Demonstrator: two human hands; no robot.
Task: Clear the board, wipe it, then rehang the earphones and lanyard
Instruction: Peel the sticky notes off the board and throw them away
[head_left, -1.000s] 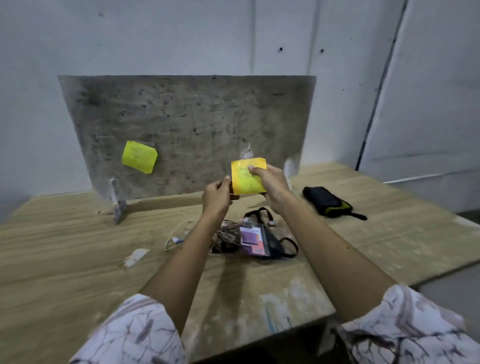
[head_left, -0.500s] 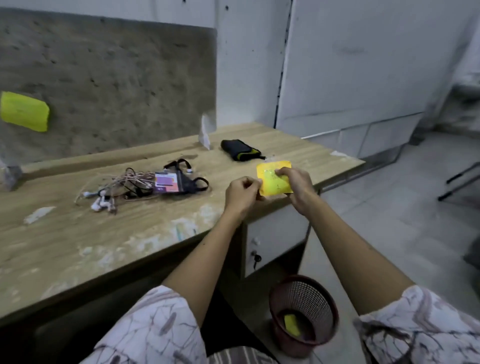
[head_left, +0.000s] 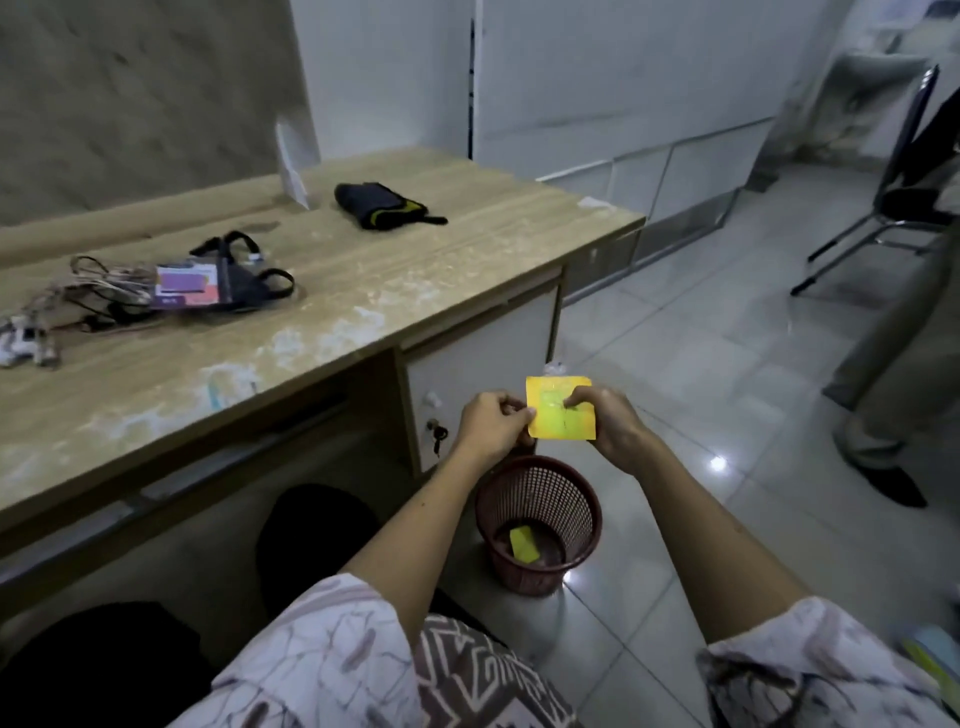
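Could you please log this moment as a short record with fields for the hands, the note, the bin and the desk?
left hand: pinches the note's left edge
right hand: pinches the note, thumb on its face
note: yellow, held flat over the floor beyond the bin, off the desk
bin: red mesh, on the floor by the desk, one yellow scrap inside
desk: holds the earphones, the lanyard with its badge, and a black pouch
board: only partly in view
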